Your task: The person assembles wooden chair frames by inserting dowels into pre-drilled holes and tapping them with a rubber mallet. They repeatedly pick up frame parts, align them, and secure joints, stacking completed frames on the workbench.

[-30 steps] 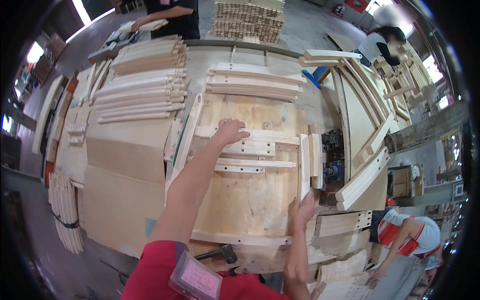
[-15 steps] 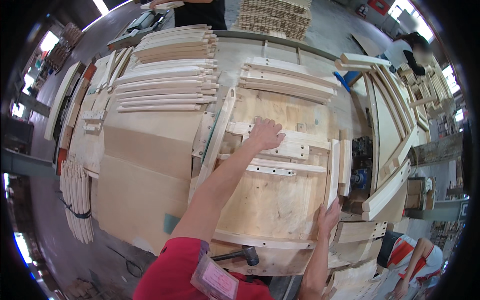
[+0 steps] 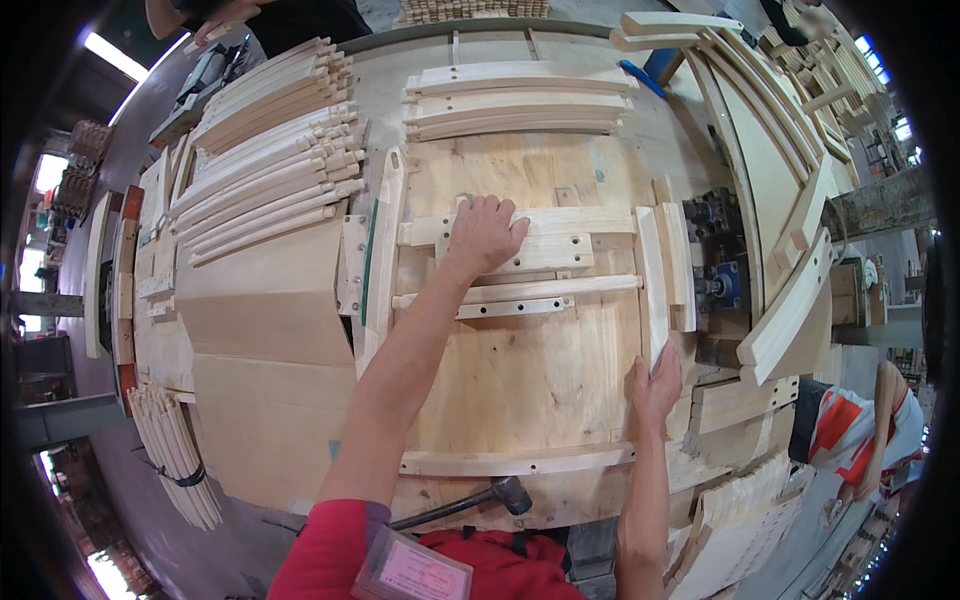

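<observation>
My left hand (image 3: 487,235) reaches across the bench and is closed over a pale wooden rail (image 3: 590,220), fingers curled at its far edge. Just below lies a block with dark holes (image 3: 560,252). A slim wooden bar (image 3: 560,288) runs under that, its right end against an upright wooden leg (image 3: 652,280). My right hand (image 3: 657,385) grips this leg at its near end, thumb and fingers on either side. Another long wooden leg (image 3: 382,250) stands at the left of the layout, beside a green strip. The palm sides of both hands are hidden.
A black-headed mallet (image 3: 511,494) lies by the near wooden strip (image 3: 520,462). Stacked rails (image 3: 520,100) and turned spindles (image 3: 270,180) fill the far side. Metal clamps (image 3: 722,286) sit right of the leg. A co-worker (image 3: 860,430) stands at right, another person (image 3: 300,20) at far left.
The whole scene has shifted and turned a little as the head moved. Both my hands stay on the same wooden pieces, with no clear movement of those pieces.
</observation>
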`<state>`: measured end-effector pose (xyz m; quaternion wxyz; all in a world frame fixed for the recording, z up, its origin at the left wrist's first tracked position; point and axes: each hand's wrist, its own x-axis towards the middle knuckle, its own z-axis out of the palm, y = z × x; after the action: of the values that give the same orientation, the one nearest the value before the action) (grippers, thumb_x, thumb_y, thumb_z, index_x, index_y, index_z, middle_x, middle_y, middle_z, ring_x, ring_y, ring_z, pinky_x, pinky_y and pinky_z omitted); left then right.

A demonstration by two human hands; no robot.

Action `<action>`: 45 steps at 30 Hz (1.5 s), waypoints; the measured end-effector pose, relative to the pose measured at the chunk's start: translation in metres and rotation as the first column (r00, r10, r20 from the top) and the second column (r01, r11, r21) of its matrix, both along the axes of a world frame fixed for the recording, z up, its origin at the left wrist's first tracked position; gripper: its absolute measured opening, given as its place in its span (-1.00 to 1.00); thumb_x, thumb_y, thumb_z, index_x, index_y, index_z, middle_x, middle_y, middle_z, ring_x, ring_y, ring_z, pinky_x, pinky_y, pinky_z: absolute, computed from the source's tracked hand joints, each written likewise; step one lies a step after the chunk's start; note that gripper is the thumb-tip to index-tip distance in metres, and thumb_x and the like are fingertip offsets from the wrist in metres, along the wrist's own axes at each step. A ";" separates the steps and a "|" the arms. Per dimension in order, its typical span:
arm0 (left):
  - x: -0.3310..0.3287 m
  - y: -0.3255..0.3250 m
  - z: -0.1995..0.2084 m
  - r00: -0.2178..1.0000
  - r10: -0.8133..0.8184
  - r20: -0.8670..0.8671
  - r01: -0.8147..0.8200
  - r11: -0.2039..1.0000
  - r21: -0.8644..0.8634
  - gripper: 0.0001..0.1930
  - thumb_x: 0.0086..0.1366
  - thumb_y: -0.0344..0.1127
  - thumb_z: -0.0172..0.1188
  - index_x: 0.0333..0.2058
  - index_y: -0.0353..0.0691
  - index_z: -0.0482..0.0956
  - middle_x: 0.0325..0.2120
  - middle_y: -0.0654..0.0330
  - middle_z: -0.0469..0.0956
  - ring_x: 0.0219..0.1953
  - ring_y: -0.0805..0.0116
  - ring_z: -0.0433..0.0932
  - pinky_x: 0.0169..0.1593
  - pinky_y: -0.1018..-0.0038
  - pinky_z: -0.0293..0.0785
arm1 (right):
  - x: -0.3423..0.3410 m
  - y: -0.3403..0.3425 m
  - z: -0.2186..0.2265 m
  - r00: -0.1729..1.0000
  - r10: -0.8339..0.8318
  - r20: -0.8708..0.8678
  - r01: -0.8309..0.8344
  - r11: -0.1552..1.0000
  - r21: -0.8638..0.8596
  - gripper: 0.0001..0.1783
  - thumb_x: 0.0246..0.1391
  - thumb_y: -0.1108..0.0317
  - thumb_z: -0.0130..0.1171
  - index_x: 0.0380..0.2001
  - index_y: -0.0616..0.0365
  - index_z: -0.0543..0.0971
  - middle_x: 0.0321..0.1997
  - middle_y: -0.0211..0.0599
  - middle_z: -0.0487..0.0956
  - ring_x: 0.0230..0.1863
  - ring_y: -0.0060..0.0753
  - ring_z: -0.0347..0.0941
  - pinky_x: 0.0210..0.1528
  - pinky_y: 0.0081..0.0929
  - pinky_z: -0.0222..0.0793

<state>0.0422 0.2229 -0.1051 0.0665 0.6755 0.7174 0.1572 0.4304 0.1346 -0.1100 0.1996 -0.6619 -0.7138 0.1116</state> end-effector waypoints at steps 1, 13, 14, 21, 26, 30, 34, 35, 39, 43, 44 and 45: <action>0.003 0.000 -0.001 1.000 -0.004 0.003 0.004 1.000 0.000 -0.61 0.42 0.05 0.04 -0.18 -0.20 0.56 -0.20 -0.01 0.56 -0.05 0.02 0.49 0.09 0.09 0.30 | 0.002 -0.002 -0.002 1.000 -0.002 0.013 0.002 1.000 0.014 -0.26 0.07 0.32 0.29 0.29 0.41 0.37 0.16 0.20 0.51 0.16 0.27 0.42 0.23 -0.05 0.34; -0.024 -0.059 -0.002 0.983 0.111 0.148 -0.156 0.925 0.347 -0.47 0.30 -0.14 0.29 0.15 -0.30 0.44 0.03 -0.08 0.47 0.11 -0.06 0.43 0.25 0.02 0.24 | -0.046 0.003 0.003 0.979 0.171 0.111 -0.192 0.959 0.208 -0.14 0.12 0.12 0.36 0.36 0.39 0.30 0.38 0.23 0.34 0.38 0.28 0.25 0.40 0.06 0.13; -0.016 -0.084 0.004 0.977 0.201 0.077 -0.214 0.880 0.423 -0.40 0.27 -0.18 0.34 0.21 -0.31 0.40 0.08 -0.10 0.45 0.14 -0.09 0.42 0.27 0.02 0.23 | -0.064 0.016 0.011 0.979 0.197 0.048 -0.202 0.956 0.212 -0.07 0.09 0.07 0.40 0.37 0.38 0.28 0.43 0.21 0.30 0.42 0.27 0.20 0.44 0.08 0.07; -0.018 -0.287 0.015 0.758 0.645 0.093 -0.630 0.762 -0.150 -0.29 0.25 -0.20 0.35 0.30 -0.32 0.30 0.08 -0.19 0.48 0.11 -0.22 0.46 0.10 0.03 0.46 | -0.264 0.103 0.017 0.731 0.675 -0.099 -0.656 0.736 0.168 0.00 -0.16 -0.12 0.51 0.25 0.28 0.42 0.32 -0.07 0.40 0.36 0.08 0.23 0.41 0.01 0.09; -0.019 -0.310 -0.009 0.736 0.660 0.151 -0.637 0.750 -0.176 -0.23 0.23 -0.18 0.35 0.31 -0.36 0.22 0.04 -0.26 0.49 0.01 -0.30 0.54 0.03 0.00 0.50 | -0.310 0.093 0.009 0.761 0.647 -0.052 -0.637 0.760 0.130 -0.08 -0.23 -0.19 0.49 0.17 0.11 0.52 0.14 -0.30 0.47 0.26 -0.11 0.27 0.39 -0.11 0.06; -0.024 -0.309 -0.018 0.733 0.654 0.186 -0.626 0.756 -0.193 -0.27 0.24 -0.18 0.33 0.28 -0.39 0.26 0.04 -0.24 0.52 0.01 -0.26 0.55 0.01 0.00 0.52 | -0.310 0.094 0.005 0.771 0.635 -0.055 -0.628 0.771 0.103 -0.12 -0.24 -0.17 0.49 0.13 0.10 0.55 0.16 -0.30 0.47 0.28 -0.10 0.26 0.39 -0.07 0.06; -0.017 -0.306 -0.042 0.757 0.629 0.180 -0.614 0.778 -0.136 -0.20 0.24 -0.11 0.33 0.33 -0.41 0.24 0.05 -0.25 0.53 0.00 -0.24 0.58 0.01 0.02 0.54 | -0.296 0.099 -0.007 0.776 0.627 -0.061 -0.619 0.777 0.115 -0.09 -0.26 -0.17 0.50 0.15 0.10 0.53 0.17 -0.29 0.47 0.28 -0.10 0.27 0.38 -0.05 0.06; -0.011 -0.307 -0.050 0.758 0.628 0.175 -0.618 0.778 -0.117 -0.19 0.24 -0.09 0.33 0.35 -0.41 0.24 0.05 -0.25 0.54 0.00 -0.23 0.58 0.01 0.03 0.54 | -0.290 0.100 -0.011 0.778 0.625 -0.058 -0.616 0.778 0.121 -0.08 -0.27 -0.17 0.51 0.15 0.10 0.53 0.17 -0.29 0.47 0.28 -0.10 0.27 0.37 -0.05 0.07; -0.012 -0.308 -0.060 0.835 0.539 -0.115 -0.549 0.831 -0.091 -0.18 0.26 -0.02 0.32 0.35 -0.41 0.28 0.19 -0.22 0.45 0.13 -0.18 0.51 0.18 0.04 0.43 | -0.277 0.114 -0.018 0.749 0.658 -0.077 -0.652 0.752 0.090 -0.05 -0.22 -0.18 0.49 0.17 0.20 0.49 0.23 -0.15 0.46 0.29 -0.01 0.29 0.40 -0.02 0.07; 0.017 -0.235 -0.011 0.896 0.435 0.087 -0.444 0.870 0.216 -0.30 0.26 -0.17 0.37 0.30 -0.35 0.38 0.23 -0.12 0.42 0.25 -0.14 0.38 0.32 -0.01 0.26 | -0.251 0.098 -0.015 0.802 0.538 -0.258 -0.493 0.842 0.220 -0.15 -0.15 0.04 0.51 0.17 0.27 0.46 0.26 0.01 0.46 0.31 0.09 0.32 0.40 0.05 0.12; 0.029 -0.206 0.002 0.950 0.262 0.172 -0.300 0.919 0.256 -0.36 0.25 -0.24 0.38 0.25 -0.35 0.41 0.20 -0.11 0.44 0.24 -0.12 0.39 0.32 0.00 0.26 | -0.227 0.087 -0.013 0.880 0.431 -0.202 -0.377 0.890 0.257 -0.17 -0.13 0.09 0.50 0.17 0.27 0.45 0.26 0.02 0.46 0.33 0.09 0.31 0.40 0.05 0.13; 0.046 -0.175 0.010 0.967 0.094 0.237 -0.167 0.937 0.308 -0.42 0.25 -0.30 0.38 0.21 -0.35 0.44 0.17 -0.10 0.46 0.24 -0.11 0.40 0.32 0.02 0.26 | -0.204 0.073 -0.009 0.932 0.326 -0.160 -0.269 0.915 0.300 -0.20 -0.11 0.13 0.50 0.17 0.28 0.45 0.27 0.03 0.46 0.34 0.09 0.30 0.40 0.05 0.13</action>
<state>0.0884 0.0480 -0.0948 0.0220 0.6063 0.7133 0.3510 0.2262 0.2076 -0.1190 0.3424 -0.4960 -0.7904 0.1095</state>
